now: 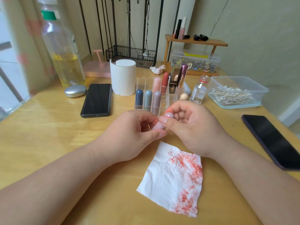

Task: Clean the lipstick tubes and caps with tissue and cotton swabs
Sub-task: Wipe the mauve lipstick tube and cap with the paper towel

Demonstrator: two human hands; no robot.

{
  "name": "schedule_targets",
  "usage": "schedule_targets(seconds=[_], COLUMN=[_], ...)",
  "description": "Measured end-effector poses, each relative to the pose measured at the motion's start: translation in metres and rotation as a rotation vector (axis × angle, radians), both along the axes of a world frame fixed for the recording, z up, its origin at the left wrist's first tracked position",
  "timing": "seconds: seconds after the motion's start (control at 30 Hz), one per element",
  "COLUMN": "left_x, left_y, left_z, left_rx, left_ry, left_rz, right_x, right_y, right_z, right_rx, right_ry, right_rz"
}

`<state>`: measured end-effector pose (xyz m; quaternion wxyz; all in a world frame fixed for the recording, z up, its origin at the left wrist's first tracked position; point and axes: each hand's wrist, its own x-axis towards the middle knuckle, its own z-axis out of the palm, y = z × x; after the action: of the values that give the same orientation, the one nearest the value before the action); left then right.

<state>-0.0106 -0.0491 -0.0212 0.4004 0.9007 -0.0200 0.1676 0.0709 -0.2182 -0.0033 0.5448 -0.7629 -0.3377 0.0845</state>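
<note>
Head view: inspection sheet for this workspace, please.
Surface: wooden table, red-stained tissue lying flat near the front.
Job's things: pale lipstick in hand; organiser with tubes; tissue roll; tub of cotton swabs.
Clutter: black phone; second phone; crumpled tissue; small glass bottle.
Hands: left hand and right hand both pinch the pale lipstick.
Cables: thin dark cords hang above the wire basket; kind unclear.
Surroundings: wooden shelf, wall behind.

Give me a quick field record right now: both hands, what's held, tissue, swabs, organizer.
left hand: pinches lower end of pale pink lipstick tube
right hand: pinches its rounded upper end
cap state: cannot tell
tissue: flat on table, near side of hands, red-smeared
cotton swabs: in clear container, far right
organizer: behind hands, holds several capped lipsticks
tissue roll: upright, left of organizer
</note>
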Motion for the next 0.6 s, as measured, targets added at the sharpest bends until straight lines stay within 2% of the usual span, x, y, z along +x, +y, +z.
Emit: schedule_targets(seconds=[0.2,0.3,0.37,0.47,0.53,0.6], left_x=[0.0,0.0,0.001,0.003,0.005,0.006], left_y=[0.0,0.005,0.009,0.014,0.014,0.015], left_z=[0.003,0.003,0.002,0.003,0.002,0.001], left_rx=[0.051,0.058,0.025,-0.079,-0.081,-0.072], left_ry=[0.027,0.121,0.167,0.132,0.135,0.163], left_rz=[-0.071,-0.068,-0.03,0.06,0.098,0.116], right_x=[0.001,0.003,0.008,0.02,0.025,0.026], right_y=[-0.004,-0.008,-0.015,-0.028,-0.032,-0.031], right_z=[0.005,0.014,0.024,0.031,0.029,0.023], right_rx=[-0.045,-0.019,0.108,0.312,0.324,0.243], right_ry=[-0.064,-0.105,-0.014,0.236,0.375,0.43], right_rz=[0.002,-0.007,-0.019,0.0,0.059,0.149])
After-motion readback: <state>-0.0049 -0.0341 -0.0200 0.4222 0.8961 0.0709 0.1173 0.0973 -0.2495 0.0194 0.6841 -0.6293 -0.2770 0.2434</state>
